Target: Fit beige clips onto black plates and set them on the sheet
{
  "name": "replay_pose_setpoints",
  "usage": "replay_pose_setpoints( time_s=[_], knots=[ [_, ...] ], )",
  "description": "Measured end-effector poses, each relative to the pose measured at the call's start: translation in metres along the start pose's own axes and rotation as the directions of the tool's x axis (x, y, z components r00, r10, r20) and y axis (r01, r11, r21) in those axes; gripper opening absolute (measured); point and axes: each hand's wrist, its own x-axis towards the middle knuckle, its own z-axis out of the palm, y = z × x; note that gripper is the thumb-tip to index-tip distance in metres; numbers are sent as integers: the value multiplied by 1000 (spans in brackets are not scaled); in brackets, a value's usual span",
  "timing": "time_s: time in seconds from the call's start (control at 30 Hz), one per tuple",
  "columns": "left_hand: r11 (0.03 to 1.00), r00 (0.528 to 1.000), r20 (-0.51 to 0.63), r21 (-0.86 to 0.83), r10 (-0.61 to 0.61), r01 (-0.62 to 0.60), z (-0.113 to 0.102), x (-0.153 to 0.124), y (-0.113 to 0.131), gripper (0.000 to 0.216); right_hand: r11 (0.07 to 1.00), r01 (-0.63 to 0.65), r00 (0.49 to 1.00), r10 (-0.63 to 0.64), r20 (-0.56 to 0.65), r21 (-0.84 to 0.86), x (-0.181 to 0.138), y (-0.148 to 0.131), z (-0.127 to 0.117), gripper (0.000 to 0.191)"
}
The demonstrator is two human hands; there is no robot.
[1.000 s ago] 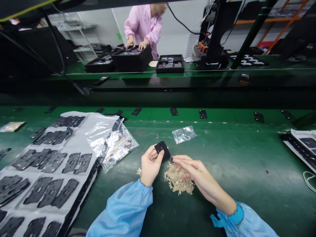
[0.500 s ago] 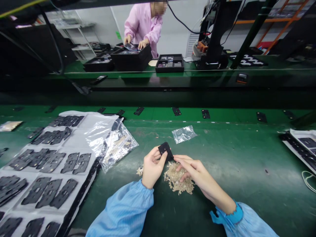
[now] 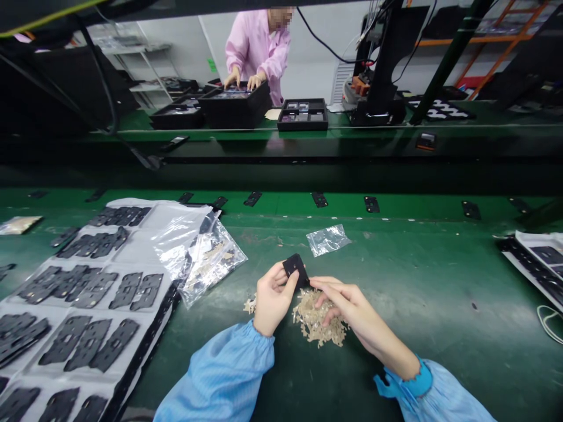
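My left hand [image 3: 271, 298] is closed round a small black plastic part [image 3: 294, 265], held upright between thumb and fingers. My right hand [image 3: 347, 308] reaches in from the right; its thumb and forefinger are pinched together at the part's lower right edge, on something too small to make out. Under both hands lies a pile of tiny pale metal pieces [image 3: 317, 325] on the green table [image 3: 417, 281]. Both arms wear light blue sleeves.
White trays of black parts [image 3: 83, 299] fill the left. Clear bags [image 3: 206, 258] lie beside them and a small empty bag [image 3: 328, 239] sits ahead. Black parts [image 3: 319, 199] ride the belt. More trays [image 3: 536, 258] stand at right. A person in pink [image 3: 257, 47] works at black boxes [image 3: 235, 105] beyond.
My left hand has lifted the black part slightly and turned it more upright. My right hand's fingertips closed in on its lower edge. The parts on the belt drifted right.
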Motion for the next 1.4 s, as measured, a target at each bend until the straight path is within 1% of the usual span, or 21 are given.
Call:
replay_pose_setpoints(
  time_s=[0.23,0.47,0.6,0.8,0.93,1.1,1.23,1.4],
  knots=[
    [1000,1000,2,5,-8,8,0,0,0,33,1000,6,1000,-6,1,17,0,4,-2,37],
    [1000,1000,14,13,-1,1,0,0,0,33,999,-8,1000,8,2,41,1,2,0,33],
    [1000,1000,15,19,-3,3,0,0,0,33,991,-48,999,49,-6,124,2,1,0,26],
    [1000,1000,27,13,-4,4,-1,-1,1,33,955,-105,994,105,16,279,4,1,-3,25],
    [1000,999,41,-12,-2,3,-2,-1,-1,33,939,-125,992,120,36,322,5,3,-6,25],
    [999,996,80,-32,-32,35,-4,-1,1,35,916,-164,986,153,59,366,8,7,-11,26],
    [996,992,112,-66,-59,67,-4,-1,4,35,919,-170,985,162,53,355,10,8,-15,24],
    [992,985,144,-78,-91,102,-4,-1,8,35,952,-143,990,139,37,270,11,10,-16,25]
  ],
)
